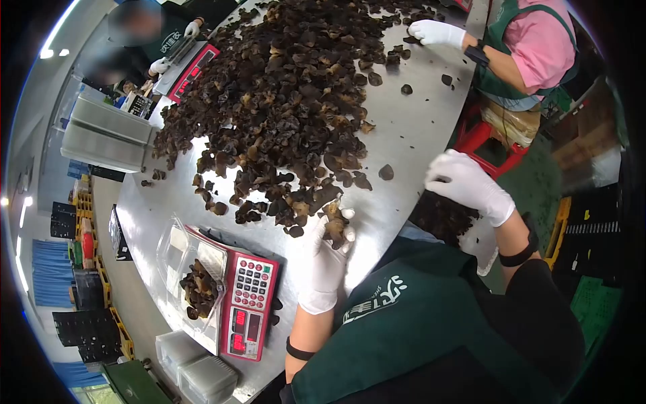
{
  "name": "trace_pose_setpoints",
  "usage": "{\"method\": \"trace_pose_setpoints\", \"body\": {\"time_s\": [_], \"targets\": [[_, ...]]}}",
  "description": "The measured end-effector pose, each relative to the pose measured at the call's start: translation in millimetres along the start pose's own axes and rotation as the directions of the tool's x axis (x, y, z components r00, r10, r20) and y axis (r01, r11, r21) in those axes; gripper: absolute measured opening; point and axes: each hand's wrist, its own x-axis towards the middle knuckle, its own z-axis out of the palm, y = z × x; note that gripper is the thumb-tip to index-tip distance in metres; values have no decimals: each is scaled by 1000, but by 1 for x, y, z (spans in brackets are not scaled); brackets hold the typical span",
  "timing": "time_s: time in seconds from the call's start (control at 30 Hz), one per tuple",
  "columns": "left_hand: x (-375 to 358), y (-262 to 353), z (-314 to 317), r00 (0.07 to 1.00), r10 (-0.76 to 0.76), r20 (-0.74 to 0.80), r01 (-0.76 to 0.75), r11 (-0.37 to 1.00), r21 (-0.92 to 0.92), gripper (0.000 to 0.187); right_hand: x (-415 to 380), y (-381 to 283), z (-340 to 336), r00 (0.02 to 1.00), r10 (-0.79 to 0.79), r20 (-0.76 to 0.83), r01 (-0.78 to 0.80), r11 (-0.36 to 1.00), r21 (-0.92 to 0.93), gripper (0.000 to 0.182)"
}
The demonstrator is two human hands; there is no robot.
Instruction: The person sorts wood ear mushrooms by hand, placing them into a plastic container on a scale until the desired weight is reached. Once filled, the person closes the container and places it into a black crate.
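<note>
My left hand (324, 259), in a white glove, grips a brown piece of wood ear mushroom (334, 230) at the near edge of a big mushroom pile (282, 101). My right hand (464, 185), gloved too, is over the table's edge, above a container of dark mushroom pieces (441, 217). Its fingers are curled towards the thumb; anything between them is hidden. To the left of my left hand stands a red scale (250, 303). On its plate sits an open clear plastic box (176, 259) holding some mushroom pieces (200, 291).
Stacked clear boxes (205, 377) stand below the scale, and more boxes (108, 135) at the far left. Across the metal table (407, 121), a co-worker's gloved hand (437, 32) rests near loose pieces. Another person works at a second scale (192, 74). A red stool (481, 145) is at right.
</note>
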Motion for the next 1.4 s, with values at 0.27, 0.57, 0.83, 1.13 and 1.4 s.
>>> {"method": "trace_pose_setpoints", "body": {"time_s": [0.27,0.57,0.83,1.13,1.4], "targets": [[-8,0,3,992,127,-16,-117,953,278,29,51,-109,50,996,-81,-35,87,835,543,32],[-13,2,-1,985,174,-9,-168,958,234,32,66,-109,75,994,65,89,-108,734,671,12],[-9,4,-15,992,122,-26,-96,877,471,41,63,-112,71,991,38,129,-115,729,675,19],[-11,7,-7,976,176,128,-217,823,525,74,78,-107,82,923,111,367,-378,430,820,17],[-8,8,-23,977,153,150,-196,922,333,77,73,-76,54,944,291,155,-243,297,923,27]]}}
